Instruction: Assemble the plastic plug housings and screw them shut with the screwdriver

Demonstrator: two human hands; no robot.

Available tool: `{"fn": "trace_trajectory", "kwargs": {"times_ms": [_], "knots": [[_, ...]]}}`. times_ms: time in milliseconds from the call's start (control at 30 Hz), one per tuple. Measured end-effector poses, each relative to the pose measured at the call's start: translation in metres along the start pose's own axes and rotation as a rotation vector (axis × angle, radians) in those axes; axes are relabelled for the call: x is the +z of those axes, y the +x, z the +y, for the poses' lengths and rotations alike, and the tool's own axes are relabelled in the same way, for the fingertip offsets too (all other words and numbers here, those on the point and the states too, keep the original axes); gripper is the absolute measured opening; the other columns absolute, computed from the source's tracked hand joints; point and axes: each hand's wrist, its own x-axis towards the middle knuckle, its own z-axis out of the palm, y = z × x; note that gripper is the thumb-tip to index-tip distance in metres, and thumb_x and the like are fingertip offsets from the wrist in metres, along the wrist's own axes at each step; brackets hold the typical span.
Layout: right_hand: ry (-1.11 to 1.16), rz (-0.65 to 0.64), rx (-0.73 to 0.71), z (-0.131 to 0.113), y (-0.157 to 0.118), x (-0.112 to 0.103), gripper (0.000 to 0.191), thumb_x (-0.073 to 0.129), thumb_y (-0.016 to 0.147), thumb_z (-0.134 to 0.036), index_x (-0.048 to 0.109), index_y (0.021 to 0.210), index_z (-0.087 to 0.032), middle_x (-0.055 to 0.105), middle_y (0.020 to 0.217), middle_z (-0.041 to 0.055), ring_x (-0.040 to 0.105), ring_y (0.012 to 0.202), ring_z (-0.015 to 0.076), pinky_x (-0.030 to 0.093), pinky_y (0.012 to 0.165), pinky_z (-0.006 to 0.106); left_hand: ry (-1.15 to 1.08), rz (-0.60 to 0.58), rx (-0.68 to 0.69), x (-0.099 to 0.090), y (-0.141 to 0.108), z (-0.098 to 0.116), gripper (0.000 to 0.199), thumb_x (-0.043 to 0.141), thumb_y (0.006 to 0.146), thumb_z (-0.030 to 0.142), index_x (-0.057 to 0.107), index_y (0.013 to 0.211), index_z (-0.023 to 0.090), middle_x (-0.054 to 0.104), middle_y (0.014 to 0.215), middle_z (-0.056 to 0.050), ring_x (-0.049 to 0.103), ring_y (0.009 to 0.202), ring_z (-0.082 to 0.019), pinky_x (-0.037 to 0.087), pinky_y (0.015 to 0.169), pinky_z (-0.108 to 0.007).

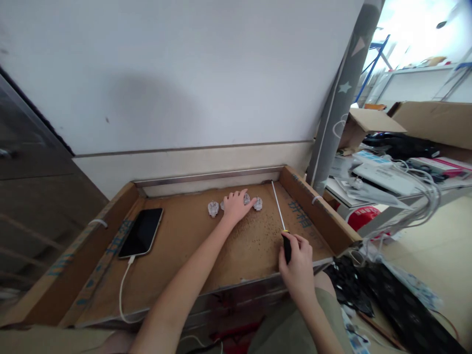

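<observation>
My left hand point(236, 206) reaches across the cardboard-lined tray, its fingers spread over a row of small pale plug-like pieces with prongs. One plug-like piece point(213, 209) sits left of the hand, and a second piece point(258, 203) lies by the thumb tip. Others show partly between and under the fingers; whether any is gripped is hard to see. Near the front right edge, my right hand point(299, 263) is closed around the black handle of a screwdriver point(278, 206). Its long metal shaft points away toward the back right corner.
The cardboard tray point(320, 206) has raised sides. A phone point(142, 232) with a white charging cable point(121, 290) lies at its left. Behind stands a white wall point(206, 88). A grey patterned roll point(341, 93) leans at the right, beside a cluttered shelf point(387, 182).
</observation>
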Motion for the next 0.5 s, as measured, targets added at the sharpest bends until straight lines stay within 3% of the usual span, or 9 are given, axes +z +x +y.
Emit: {"fn": "trace_trajectory", "kwargs": {"times_ms": [233,400,500], "knots": [[0.050,0.059,-0.001,-0.001,-0.003,-0.001,0.031,0.045,0.085,-0.024,0.054,0.114,-0.020,0.044,0.108,0.0107,0.042,0.103,0.0193,0.040,0.089,0.037,-0.025,0.080,0.096,0.021,-0.007,0.017,0.042,0.039,0.091,0.045,0.053,0.123,0.020,0.058,0.117,-0.011,0.048,0.107,-0.030,0.032,0.093,-0.046],[0.091,0.076,0.016,0.000,-0.005,-0.001,0.033,0.045,0.085,-0.024,0.052,0.117,-0.019,0.044,0.108,0.0108,0.042,0.104,0.0185,0.039,0.090,0.036,-0.337,0.043,0.062,0.032,-0.005,0.047,0.041,0.047,0.088,0.035,0.052,0.124,0.017,0.052,0.125,-0.016,0.043,0.117,-0.035,0.029,0.099,-0.053],[0.110,0.089,0.020,0.001,-0.005,-0.001,0.033,0.045,0.084,-0.024,0.052,0.116,-0.018,0.044,0.108,0.0109,0.042,0.103,0.0181,0.039,0.090,0.035,-0.429,0.044,0.068,0.037,-0.001,0.058,0.046,0.051,0.085,0.028,0.047,0.129,0.016,0.043,0.135,-0.017,0.038,0.125,-0.033,0.031,0.102,-0.049]]}}
